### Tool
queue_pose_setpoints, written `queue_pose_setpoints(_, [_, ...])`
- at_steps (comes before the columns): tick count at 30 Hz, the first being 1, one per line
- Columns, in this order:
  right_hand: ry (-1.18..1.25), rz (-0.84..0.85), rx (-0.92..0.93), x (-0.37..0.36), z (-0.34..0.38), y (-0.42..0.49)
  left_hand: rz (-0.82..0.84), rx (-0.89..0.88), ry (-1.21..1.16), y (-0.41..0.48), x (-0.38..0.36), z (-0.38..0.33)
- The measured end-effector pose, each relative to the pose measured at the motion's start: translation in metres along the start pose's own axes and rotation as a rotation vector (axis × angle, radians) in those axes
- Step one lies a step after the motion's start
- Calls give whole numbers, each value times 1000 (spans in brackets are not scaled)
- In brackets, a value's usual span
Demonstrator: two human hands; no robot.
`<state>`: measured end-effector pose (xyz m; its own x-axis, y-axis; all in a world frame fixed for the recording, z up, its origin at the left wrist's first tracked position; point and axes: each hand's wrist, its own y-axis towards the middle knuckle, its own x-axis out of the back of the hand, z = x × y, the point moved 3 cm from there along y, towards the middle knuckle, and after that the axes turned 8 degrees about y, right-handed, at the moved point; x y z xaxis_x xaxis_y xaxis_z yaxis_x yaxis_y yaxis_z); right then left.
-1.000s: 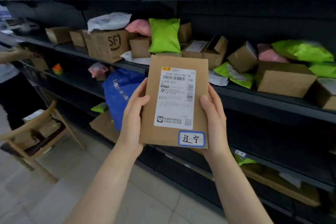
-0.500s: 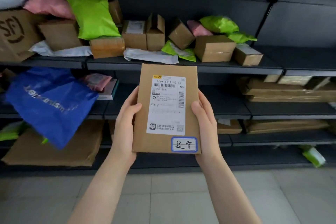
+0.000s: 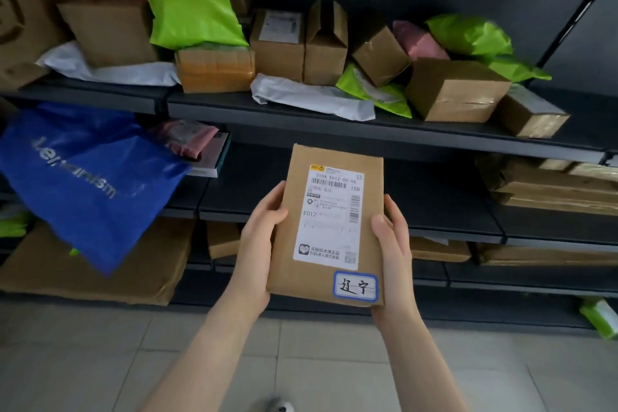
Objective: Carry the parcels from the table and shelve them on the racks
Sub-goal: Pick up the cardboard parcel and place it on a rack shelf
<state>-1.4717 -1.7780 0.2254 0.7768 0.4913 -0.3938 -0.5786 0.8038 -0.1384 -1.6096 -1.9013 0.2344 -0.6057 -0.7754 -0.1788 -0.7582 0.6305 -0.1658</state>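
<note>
A flat brown cardboard parcel [image 3: 294,261] with a white shipping label and a small blue-bordered sticker is held upright in front of the dark racks. My left hand [image 3: 259,237] grips its left edge and my right hand [image 3: 393,244] grips its right edge. The parcel hangs in front of the middle shelf [image 3: 434,211], whose stretch right behind it is bare. The upper shelf [image 3: 301,114] carries several brown boxes and green, pink and white mailer bags.
A big blue bag [image 3: 83,184] sticks out of the middle shelf at left, above a large flat brown envelope [image 3: 100,271]. Flat cardboard packs [image 3: 548,184] are stacked at the right of the middle shelf. Tiled floor [image 3: 100,361] lies below; a green packet [image 3: 598,314] lies at far right.
My view has swung right and down along the racks and closer to them. The parcel stays held in both hands, now lower, level with the middle shelf.
</note>
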Motion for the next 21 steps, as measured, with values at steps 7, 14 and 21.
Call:
queue_pose_setpoints(7, [-31,-35,-192,-3,-65,96,-93,188,31,92,20,52])
queue_pose_setpoints(14, [-123,41,-401,-45,-125,227,32,261,175,225,42,70])
queue_pose_setpoints(21, [-157,24,-369,-61,-162,314,74,332,212,316,58,105])
